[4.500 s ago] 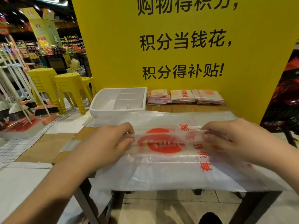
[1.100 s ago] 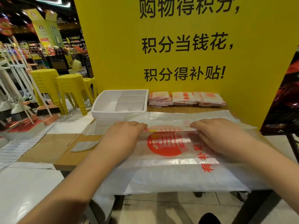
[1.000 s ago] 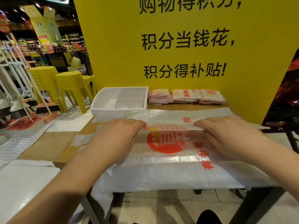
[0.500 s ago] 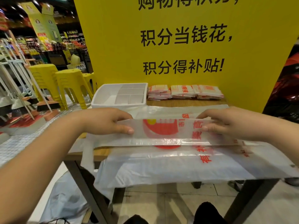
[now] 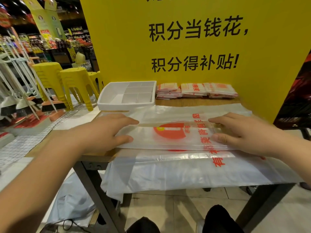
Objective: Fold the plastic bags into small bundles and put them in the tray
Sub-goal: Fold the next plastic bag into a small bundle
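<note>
A translucent plastic bag [image 5: 168, 137] with a red round logo and red characters lies folded into a long strip on top of other spread bags [image 5: 185, 172] that hang over the table's front edge. My left hand [image 5: 107, 132] rests flat on the strip's left end, fingers straight and thumb along its near part. My right hand [image 5: 240, 132] presses the right end in the same way. The white divided tray [image 5: 126, 106] stands at the table's back left, with nothing visible in its compartments.
Three stacks of folded bags [image 5: 193, 90] lie beside the tray against a yellow sign board [image 5: 185, 47]. Yellow stools [image 5: 74, 84] and brooms [image 5: 25, 91] stand to the left. More plastic lies on the floor under the wooden table [image 5: 101, 157].
Half a second ago both hands pinched the strip and held it lifted above the table. Now the strip lies down on the spread bags and both hands lie flat on it.
</note>
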Demonstrator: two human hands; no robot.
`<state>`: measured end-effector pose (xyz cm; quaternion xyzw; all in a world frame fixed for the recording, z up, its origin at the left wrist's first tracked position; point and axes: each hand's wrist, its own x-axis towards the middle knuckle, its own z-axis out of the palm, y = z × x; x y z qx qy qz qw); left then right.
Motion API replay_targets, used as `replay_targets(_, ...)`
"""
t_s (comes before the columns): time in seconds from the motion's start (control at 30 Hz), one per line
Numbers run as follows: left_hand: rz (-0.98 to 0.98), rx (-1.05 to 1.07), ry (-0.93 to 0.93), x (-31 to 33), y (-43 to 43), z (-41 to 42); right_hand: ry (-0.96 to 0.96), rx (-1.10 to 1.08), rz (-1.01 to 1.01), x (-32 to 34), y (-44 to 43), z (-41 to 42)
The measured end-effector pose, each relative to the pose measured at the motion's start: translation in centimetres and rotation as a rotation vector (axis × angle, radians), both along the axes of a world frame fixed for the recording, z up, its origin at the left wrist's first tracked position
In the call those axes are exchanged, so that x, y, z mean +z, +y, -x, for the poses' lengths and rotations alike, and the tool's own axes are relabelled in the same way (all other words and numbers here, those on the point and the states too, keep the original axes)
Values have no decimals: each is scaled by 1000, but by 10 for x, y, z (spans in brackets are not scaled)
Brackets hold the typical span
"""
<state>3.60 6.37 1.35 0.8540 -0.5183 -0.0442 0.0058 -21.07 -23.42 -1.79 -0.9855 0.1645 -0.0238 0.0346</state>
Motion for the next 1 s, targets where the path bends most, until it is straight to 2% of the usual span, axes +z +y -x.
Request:
replay_targets(0.2,138,-125,8,-30,0,31,-156,131,-68,-5,18,10)
replay_targets(0.37,209,-213,-75,-54,-14,48,-170,213,54,-18,37,7)
replay_targets(0.5,337,-259,-182,-52,-20,53,-320,279,206,-24,47,4)
replay_targets(0.73,452,-167,-300,-48,-30,60,-454,104,297,-22,58,-1)
replay_targets(0.83,433,-127,-212,-51,-34,62,-427,51,226,-24,62,-1)
replay_targets(1.0,364,-111,92,-56,-23,57,-284,72,-282,-22,53,5)
